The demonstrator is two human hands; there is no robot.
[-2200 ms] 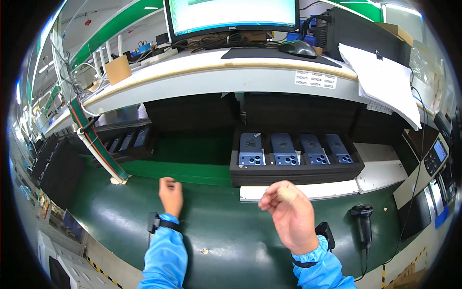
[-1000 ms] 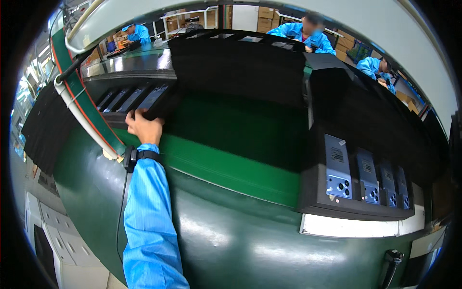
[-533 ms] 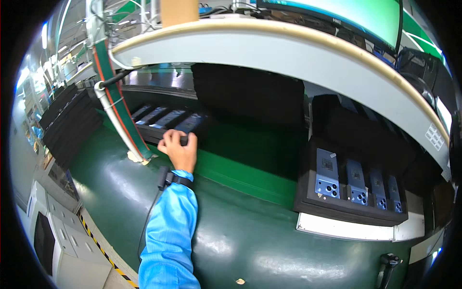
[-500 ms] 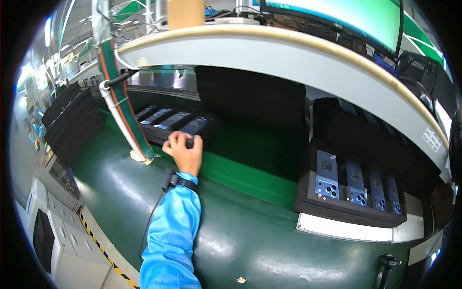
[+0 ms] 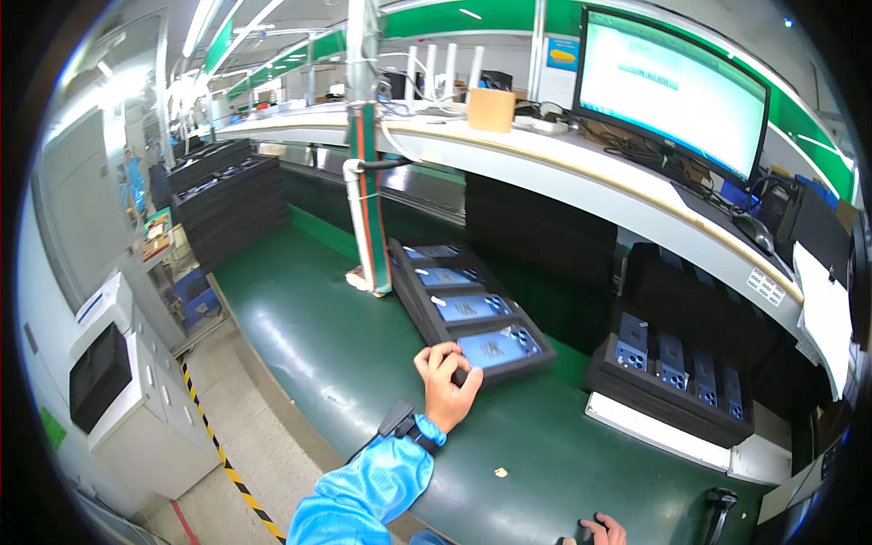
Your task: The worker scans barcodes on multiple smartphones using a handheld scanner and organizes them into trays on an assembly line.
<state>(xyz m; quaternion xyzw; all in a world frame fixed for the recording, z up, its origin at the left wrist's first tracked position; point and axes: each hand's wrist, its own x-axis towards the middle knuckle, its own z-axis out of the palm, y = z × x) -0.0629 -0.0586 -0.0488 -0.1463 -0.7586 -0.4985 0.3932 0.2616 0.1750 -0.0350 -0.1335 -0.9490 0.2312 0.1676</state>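
My left hand [image 5: 445,386], in a blue sleeve with a dark device strapped at the wrist, is closed on the near corner of a black foam tray [image 5: 527,368]. The thumb and fingers pinch its edge. Slots in this tray hold several blue phones [image 5: 495,347], backs up with their camera openings showing. The tray lies slanted over the green bench, its far end beside the taped post. At the lower edge my right hand [image 5: 604,530] shows only in part. Its fingers are loosely bent and apart, with nothing visible in them.
Right, a black foam stack [image 5: 672,400] with blue phones rests on a white base [image 5: 654,436]. A post [image 5: 368,227] with a pipe rises from the green bench [image 5: 309,318]. Further foam trays [image 5: 232,200] are piled far left. A shelf [image 5: 545,168] with a monitor [image 5: 672,91] overhangs the bench.
The foam tray has come out from behind the post, nearer to me, with my left hand on its corner. My right hand has entered at the lower edge. The view has shifted leftward.
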